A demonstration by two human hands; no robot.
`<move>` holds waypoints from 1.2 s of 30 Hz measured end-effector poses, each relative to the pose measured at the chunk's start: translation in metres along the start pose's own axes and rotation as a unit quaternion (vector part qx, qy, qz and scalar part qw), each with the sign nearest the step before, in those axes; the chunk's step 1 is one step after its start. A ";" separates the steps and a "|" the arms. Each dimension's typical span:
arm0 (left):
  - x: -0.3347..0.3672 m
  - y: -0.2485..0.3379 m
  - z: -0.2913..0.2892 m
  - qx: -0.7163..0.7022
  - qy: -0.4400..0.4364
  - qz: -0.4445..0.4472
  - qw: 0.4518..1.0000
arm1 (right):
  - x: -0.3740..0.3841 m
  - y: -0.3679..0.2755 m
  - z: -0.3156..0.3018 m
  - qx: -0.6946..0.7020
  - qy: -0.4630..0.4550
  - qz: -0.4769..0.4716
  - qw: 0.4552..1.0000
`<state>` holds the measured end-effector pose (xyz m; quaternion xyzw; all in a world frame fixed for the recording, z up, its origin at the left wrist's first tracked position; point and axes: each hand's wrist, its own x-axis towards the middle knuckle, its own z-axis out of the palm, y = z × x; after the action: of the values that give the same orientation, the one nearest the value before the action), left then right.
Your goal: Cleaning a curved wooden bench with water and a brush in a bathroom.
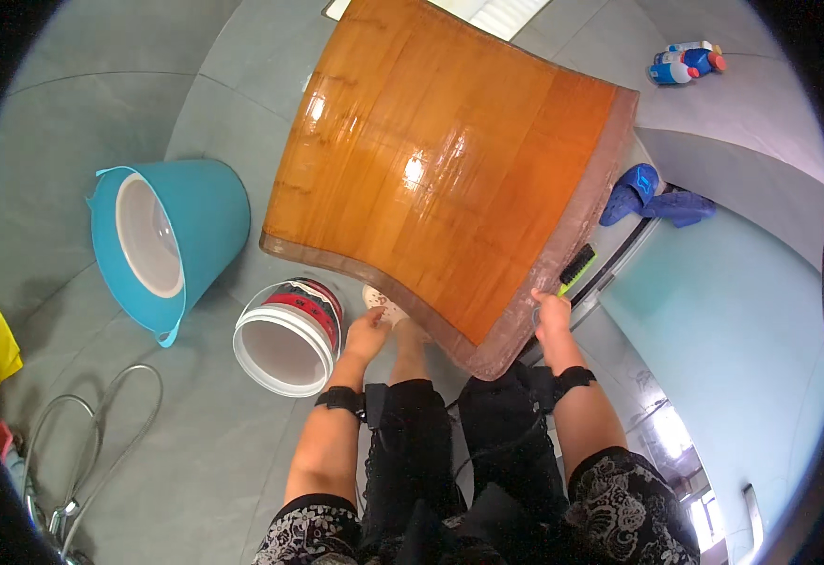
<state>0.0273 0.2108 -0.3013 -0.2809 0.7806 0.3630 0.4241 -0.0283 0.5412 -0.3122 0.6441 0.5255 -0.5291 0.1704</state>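
A wet orange-brown slatted mat [431,160] with a brown cloth border spreads out in front of me, its near corner by my knees. My right hand [553,325] is closed at the mat's right border, around the handle of a scrub brush [577,267] with black bristles and a green body. The bristles point up and left beside the border. My left hand [367,336] hangs near the mat's lower left border, between my leg and a white bucket [285,350]. Its fingers look loosely apart, and I see nothing in them. My foot wears a pale clog [384,303].
A turquoise tub [209,212] with a white basin [148,235] inside lies tipped at the left. A shower hose [134,377] curls on the grey tiles. Blue slippers [630,193], several bottles [689,66] and a frosted glass panel [713,320] are on the right.
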 end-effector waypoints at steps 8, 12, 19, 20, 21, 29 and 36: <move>-0.040 -0.039 0.002 -0.118 0.025 -0.029 0.992 | 0.010 -0.005 -0.010 -0.068 -0.027 -0.074 0.995; -0.060 -0.047 -0.048 -0.218 0.075 -0.045 0.972 | 0.006 -0.009 0.005 -0.206 0.027 -0.072 0.975; -0.084 -0.031 -0.153 -0.357 0.265 -0.007 0.896 | 0.018 0.003 -0.032 -0.139 -0.103 0.009 0.985; -0.084 -0.028 -0.160 -0.452 0.325 0.009 0.831 | 0.016 0.000 -0.035 -0.175 -0.089 -0.005 0.981; -0.082 -0.032 -0.166 -0.538 0.379 0.028 0.752 | 0.008 0.000 -0.033 -0.187 -0.101 -0.008 0.977; -0.026 -0.150 -0.315 -0.705 0.357 -0.021 0.613 | -0.077 0.016 0.018 -0.387 -0.140 -0.068 0.909; 0.037 -0.141 -0.317 -0.918 0.135 -0.084 0.362 | -0.074 -0.018 0.024 -0.421 -0.108 -0.089 0.896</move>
<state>-0.0305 -0.1311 -0.2605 -0.6060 -0.0172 0.7748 -0.1793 -0.0476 0.4932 -0.2514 0.4014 0.7327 -0.3381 0.4333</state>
